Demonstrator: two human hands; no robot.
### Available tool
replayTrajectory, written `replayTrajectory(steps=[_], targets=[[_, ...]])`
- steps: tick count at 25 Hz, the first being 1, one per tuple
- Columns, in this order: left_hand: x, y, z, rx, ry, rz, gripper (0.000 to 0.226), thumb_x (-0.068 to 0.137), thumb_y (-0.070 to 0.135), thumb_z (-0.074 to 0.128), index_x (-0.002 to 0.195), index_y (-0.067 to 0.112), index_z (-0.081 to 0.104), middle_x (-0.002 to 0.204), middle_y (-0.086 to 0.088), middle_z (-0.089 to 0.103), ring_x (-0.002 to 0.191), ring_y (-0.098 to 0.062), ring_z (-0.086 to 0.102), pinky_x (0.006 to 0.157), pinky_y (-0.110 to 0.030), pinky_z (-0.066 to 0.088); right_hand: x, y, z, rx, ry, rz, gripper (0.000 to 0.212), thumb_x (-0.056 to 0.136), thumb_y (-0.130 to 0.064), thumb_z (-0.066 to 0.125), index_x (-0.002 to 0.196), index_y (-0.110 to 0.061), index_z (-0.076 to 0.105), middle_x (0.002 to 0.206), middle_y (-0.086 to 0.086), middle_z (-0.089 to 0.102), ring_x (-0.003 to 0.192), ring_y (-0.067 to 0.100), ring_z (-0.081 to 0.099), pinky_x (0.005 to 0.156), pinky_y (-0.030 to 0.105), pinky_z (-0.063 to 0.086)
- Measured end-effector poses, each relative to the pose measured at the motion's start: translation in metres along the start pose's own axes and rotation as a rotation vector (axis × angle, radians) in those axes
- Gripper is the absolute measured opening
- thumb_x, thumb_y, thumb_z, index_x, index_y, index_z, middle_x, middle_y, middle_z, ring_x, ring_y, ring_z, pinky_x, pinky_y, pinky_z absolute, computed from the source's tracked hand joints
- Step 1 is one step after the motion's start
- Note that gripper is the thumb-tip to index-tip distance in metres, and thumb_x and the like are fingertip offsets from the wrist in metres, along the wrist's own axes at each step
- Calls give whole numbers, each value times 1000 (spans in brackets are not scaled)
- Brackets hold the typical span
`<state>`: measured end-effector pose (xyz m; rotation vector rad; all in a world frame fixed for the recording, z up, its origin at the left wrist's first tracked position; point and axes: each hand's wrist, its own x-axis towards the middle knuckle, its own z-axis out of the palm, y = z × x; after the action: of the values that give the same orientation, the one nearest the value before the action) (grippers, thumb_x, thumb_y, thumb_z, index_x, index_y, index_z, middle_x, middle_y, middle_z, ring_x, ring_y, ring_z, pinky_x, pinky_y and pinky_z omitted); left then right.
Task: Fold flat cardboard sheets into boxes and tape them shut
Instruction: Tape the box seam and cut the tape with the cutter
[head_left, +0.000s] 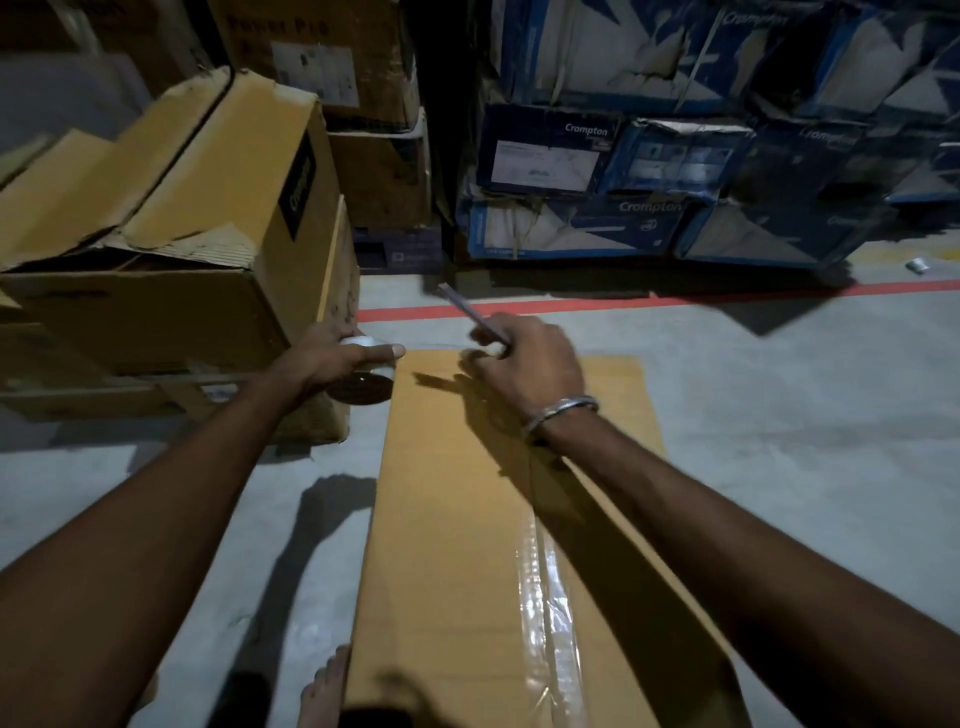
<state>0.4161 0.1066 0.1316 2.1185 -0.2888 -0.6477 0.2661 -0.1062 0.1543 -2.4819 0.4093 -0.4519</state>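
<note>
On the concrete floor, a folded box (498, 519) gets its top seam taped.

Clear tape (545, 587) already runs along the near part of the seam toward the far end, where both hands work. At the far left corner the left hand (332, 358) has its grip around a tape roll (363, 371), with a strand seemingly stretched right toward the other hand. The right hand (524, 364), a metal bangle (558, 415) on its wrist, is clenched on a thin blade-like tool (470, 312) that points up and away; its exact kind is blurred. The step in hand looks like cutting the tape free at the far edge. Next, the strand wants to be kept taut, sliced close to the box, and the loose end pressed flat. Worn brown cartons (171, 234) stand far left, blue printed ones (675, 171) far right.
</note>
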Motion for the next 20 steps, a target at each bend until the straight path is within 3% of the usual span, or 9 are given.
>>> replayTrajectory(steps=[4,7,9,11,14,17,20], targets=[[2,-1,0,-15,21,7,47,81,45,84,113,12,73,105,-10,75,95,-27,74,84,-42,61,11,-45,51,-135,-70,-125,18,97,-23,66,111,-26,77,93,-2,72,87,18,62,71,32,51],[3,-6,-3,-28,36,-8,38,86,33,81,113,9,73,106,-13,76,95,-28,74,85,-42,60,15,-43,64,-162,-133,-127,16,99,-23,63,108,-24,76,89,-1,71,85,20,64,70,34,55],[4,-7,-2,-10,26,-16,47,82,42,83,114,9,72,106,-12,76,95,-28,74,85,-44,61,15,-31,58,-155,-138,-112,17,99,-26,62,111,-24,75,92,-2,71,87,17,63,74,36,56],[4,-6,-2,35,8,-11,60,81,54,81,117,7,69,108,-7,72,90,-21,70,73,-36,57,14,-11,41,-154,-150,-99,19,101,-29,60,115,-27,74,96,-5,71,87,13,61,73,31,53],[5,-6,0,67,22,12,67,82,55,80,126,6,66,112,-7,65,82,-11,61,63,-27,45,9,31,2,-222,-147,-32,19,101,-33,58,114,-31,72,94,-9,69,82,9,58,65,26,46],[7,-7,-3,71,15,14,73,76,60,82,122,6,68,112,-8,69,85,-17,65,67,-30,51,-5,78,-38,-356,-7,107,24,101,-39,56,115,-31,74,85,-7,68,76,14,58,58,28,47],[1,-6,-6,63,-1,28,93,52,82,83,112,12,72,107,-8,74,94,-26,73,82,-44,63,-24,97,-56,-454,86,220,27,104,-38,54,123,-34,73,72,-7,55,66,15,49,50,24,31]])
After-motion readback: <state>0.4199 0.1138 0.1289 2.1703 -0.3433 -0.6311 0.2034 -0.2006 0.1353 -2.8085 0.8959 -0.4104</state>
